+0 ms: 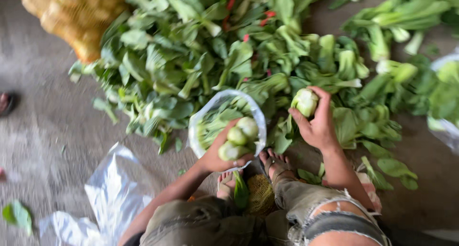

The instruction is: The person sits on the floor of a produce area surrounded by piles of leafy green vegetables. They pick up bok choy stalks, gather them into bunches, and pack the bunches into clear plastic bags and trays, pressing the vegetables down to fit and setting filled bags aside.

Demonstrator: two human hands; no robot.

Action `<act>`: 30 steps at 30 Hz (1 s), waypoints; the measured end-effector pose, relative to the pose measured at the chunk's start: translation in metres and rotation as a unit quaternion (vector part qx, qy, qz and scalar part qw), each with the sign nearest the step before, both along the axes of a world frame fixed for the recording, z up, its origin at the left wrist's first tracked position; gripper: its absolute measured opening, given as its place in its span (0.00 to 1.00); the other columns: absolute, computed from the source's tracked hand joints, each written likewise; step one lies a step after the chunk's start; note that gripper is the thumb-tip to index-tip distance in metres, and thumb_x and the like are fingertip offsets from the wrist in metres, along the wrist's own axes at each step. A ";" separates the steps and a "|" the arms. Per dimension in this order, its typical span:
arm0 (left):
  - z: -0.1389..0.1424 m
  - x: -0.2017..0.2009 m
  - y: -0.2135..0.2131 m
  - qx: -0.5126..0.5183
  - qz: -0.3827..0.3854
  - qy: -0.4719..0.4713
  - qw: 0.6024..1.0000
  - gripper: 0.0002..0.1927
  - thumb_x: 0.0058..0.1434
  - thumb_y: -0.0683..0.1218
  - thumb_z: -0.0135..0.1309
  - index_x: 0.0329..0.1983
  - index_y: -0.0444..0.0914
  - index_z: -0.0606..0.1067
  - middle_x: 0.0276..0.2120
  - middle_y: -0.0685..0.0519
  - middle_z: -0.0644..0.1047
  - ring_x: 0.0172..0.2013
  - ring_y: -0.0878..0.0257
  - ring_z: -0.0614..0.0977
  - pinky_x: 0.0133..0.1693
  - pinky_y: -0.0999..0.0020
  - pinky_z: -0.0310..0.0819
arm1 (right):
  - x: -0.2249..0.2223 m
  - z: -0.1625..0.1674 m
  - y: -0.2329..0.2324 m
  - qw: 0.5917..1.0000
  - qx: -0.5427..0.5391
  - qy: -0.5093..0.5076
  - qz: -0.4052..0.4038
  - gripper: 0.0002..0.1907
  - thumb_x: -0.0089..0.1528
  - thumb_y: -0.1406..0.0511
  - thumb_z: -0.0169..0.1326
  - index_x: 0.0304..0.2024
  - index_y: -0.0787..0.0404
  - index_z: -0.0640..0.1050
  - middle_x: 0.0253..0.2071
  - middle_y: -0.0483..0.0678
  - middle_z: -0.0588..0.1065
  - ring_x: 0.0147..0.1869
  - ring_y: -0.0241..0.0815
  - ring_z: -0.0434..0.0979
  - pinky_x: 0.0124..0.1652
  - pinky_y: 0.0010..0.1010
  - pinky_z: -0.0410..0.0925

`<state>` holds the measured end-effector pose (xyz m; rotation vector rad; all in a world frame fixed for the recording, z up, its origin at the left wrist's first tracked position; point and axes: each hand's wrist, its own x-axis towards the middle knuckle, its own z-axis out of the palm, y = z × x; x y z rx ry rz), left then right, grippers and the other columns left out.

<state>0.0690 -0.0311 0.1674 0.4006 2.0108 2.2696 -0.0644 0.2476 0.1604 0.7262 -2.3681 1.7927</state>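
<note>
My left hand (221, 153) grips the pale stem ends of a few bok choy heads (239, 137), their leaves pushed into a clear plastic bag (209, 112) that the same hand holds open. My right hand (315, 121) lifts another bok choy head (305, 101) by its white base, just right of the bag. Both hands hover over the near edge of a big heap of loose bok choy (210, 54) spread on the concrete floor (52, 126). My feet in sandals (275, 164) sit below the bag.
A yellow mesh sack of produce (76, 16) lies at the top left. Crumpled clear plastic bags (112, 193) lie on the floor at the lower left. More greens (406, 16) and another plastic bag (447, 126) sit at the right. Someone's foot (5, 102) shows at the left edge.
</note>
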 end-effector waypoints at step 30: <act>-0.055 -0.007 0.041 0.132 0.150 -0.076 0.977 0.52 0.56 0.59 0.67 0.75 0.33 0.55 0.69 0.39 0.64 0.67 0.48 0.69 0.69 0.56 0.63 | 0.063 0.035 -0.110 0.873 -0.360 -0.210 0.252 0.58 0.61 0.27 0.33 0.79 0.53 0.35 0.84 0.52 0.35 0.72 0.50 0.55 0.70 0.49 0.52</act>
